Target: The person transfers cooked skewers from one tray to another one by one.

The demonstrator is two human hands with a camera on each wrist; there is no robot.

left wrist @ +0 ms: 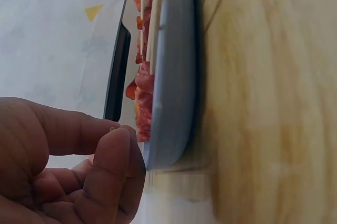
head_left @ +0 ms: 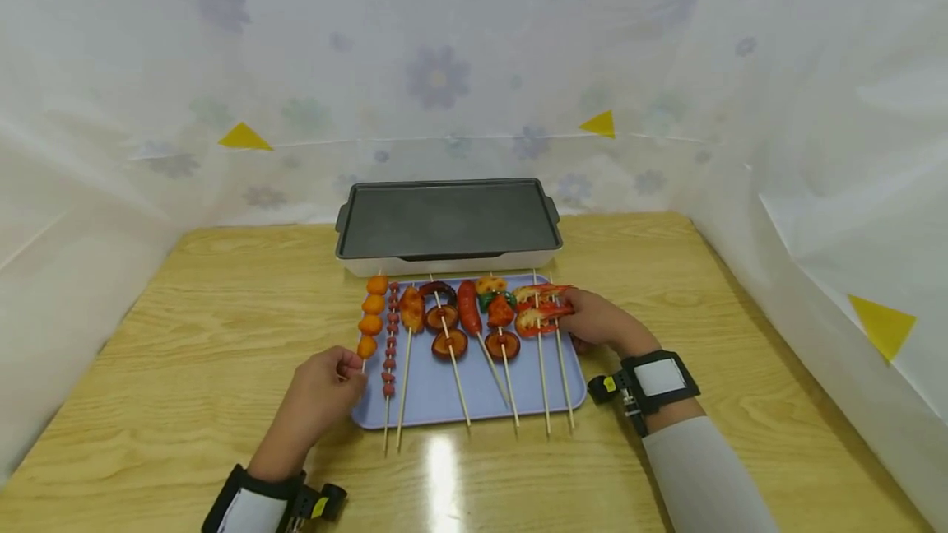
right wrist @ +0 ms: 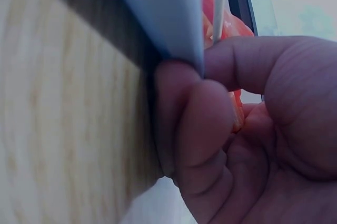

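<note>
A lavender tray [head_left: 425, 389] holds a row of food skewers. My left hand [head_left: 326, 393] pinches the stick of a skewer of orange balls [head_left: 372, 325] at the tray's left edge. In the left wrist view, the thumb and index finger [left wrist: 113, 150] meet around a tiny stick end. My right hand [head_left: 601, 323] grips the tray's right side, beside the shrimp skewers [head_left: 539, 319]. In the right wrist view, the thumb lies over the tray rim [right wrist: 179, 24] and curled fingers press its outer wall. Part of the shrimp is hidden by the right hand.
Directly behind the tray stands a dark griddle [head_left: 452, 220] on a pale base. Between the outer skewers lie a sausage [head_left: 469, 308], mushroom skewers [head_left: 449, 344] and a thin red-bead skewer [head_left: 389, 344]. Flowered sheeting [head_left: 437, 39] surrounds the wooden table [head_left: 185, 352].
</note>
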